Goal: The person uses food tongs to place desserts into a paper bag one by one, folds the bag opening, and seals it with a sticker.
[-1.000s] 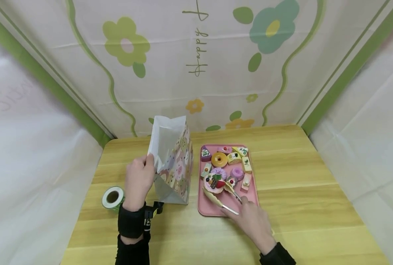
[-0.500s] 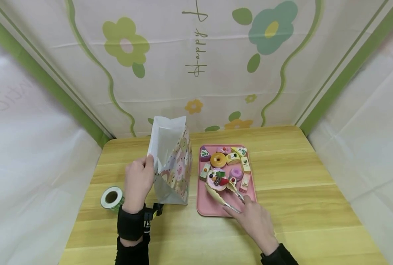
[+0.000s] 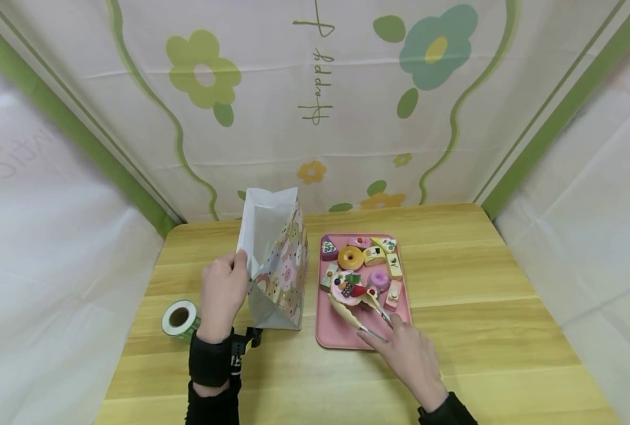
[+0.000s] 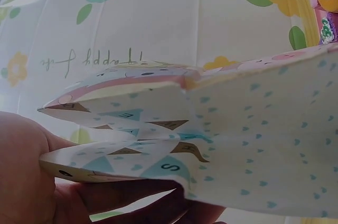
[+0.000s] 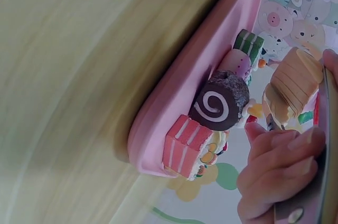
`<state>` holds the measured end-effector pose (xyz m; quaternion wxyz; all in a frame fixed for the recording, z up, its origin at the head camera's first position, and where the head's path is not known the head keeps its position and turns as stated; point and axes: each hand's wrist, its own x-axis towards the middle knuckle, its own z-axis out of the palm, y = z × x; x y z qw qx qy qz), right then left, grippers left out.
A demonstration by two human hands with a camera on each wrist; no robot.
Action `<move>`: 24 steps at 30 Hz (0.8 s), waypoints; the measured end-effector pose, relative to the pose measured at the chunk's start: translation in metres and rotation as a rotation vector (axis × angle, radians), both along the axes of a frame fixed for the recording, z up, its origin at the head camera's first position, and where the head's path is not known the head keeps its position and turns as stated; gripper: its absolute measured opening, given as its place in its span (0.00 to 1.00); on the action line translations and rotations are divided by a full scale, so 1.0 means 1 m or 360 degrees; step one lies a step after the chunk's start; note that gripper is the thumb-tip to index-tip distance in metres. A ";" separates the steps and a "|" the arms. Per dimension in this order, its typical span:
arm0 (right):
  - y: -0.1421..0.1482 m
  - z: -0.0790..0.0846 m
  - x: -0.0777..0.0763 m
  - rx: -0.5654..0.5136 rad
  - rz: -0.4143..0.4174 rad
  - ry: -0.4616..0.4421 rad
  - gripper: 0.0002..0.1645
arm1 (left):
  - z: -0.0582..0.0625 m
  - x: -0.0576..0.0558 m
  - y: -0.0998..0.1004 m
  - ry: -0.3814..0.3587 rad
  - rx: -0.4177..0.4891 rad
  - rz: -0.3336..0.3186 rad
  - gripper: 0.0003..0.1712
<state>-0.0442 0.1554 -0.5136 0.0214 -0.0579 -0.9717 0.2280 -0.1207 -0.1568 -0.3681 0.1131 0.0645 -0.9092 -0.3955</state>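
My left hand (image 3: 223,292) pinches the near left rim of a white-lined paper bag (image 3: 288,268) printed with cartoon animals. The bag stands with its mouth spread; in the left wrist view its side folds inward beside my thumb. My right hand (image 3: 411,361) grips metal tongs (image 3: 345,313) with cream-coloured tips, held low over the near part of a pink tray (image 3: 336,336). Between the tong tips is a round toy cake (image 3: 342,289) topped with fruit and a green leaf. A chocolate swirl roll (image 5: 214,105) lies on the tray in the right wrist view, near my fingers.
Several toy sweets fill the tray's far part, among them an orange donut (image 3: 351,258), a purple donut (image 3: 378,280) and a purple cake wedge (image 3: 329,249). A roll of stickers or tape (image 3: 180,319) stands left of my left wrist. Printed cloth (image 3: 261,136) walls the table.
The tongs and the round cake have shifted slightly away from me, and the cake now covers the lavender piece behind it. My left hand keeps its hold on the bag.
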 end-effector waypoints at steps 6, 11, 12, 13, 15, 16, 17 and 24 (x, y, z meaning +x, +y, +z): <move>0.000 0.004 -0.001 -0.0021 -0.0008 -0.0017 0.56 | 0.000 -0.001 0.001 -0.0031 0.0008 0.0007 0.30; 0.003 0.006 -0.001 -0.0016 0.0003 0.0055 0.57 | 0.001 -0.001 0.001 -0.0029 0.0003 0.0008 0.30; 0.004 0.007 -0.001 -0.0009 0.0010 0.0079 0.57 | 0.001 -0.001 0.001 -0.0031 0.0002 0.0006 0.30; 0.005 0.007 -0.001 0.0006 0.0022 0.0103 0.56 | 0.001 -0.001 0.001 -0.0035 0.0003 0.0008 0.30; 0.007 0.009 -0.001 0.0028 0.0036 0.0145 0.56 | 0.001 0.000 0.001 -0.0043 0.0001 0.0010 0.30; 0.008 0.010 -0.002 0.0040 0.0041 0.0165 0.56 | 0.001 0.000 0.001 -0.0049 -0.0003 0.0012 0.31; 0.008 0.011 -0.002 0.0048 0.0042 0.0178 0.57 | 0.001 0.000 0.001 -0.0046 0.0007 0.0010 0.30; 0.011 0.019 -0.006 0.0071 0.0031 0.0226 0.62 | 0.002 0.001 0.001 -0.0041 -0.0007 0.0008 0.30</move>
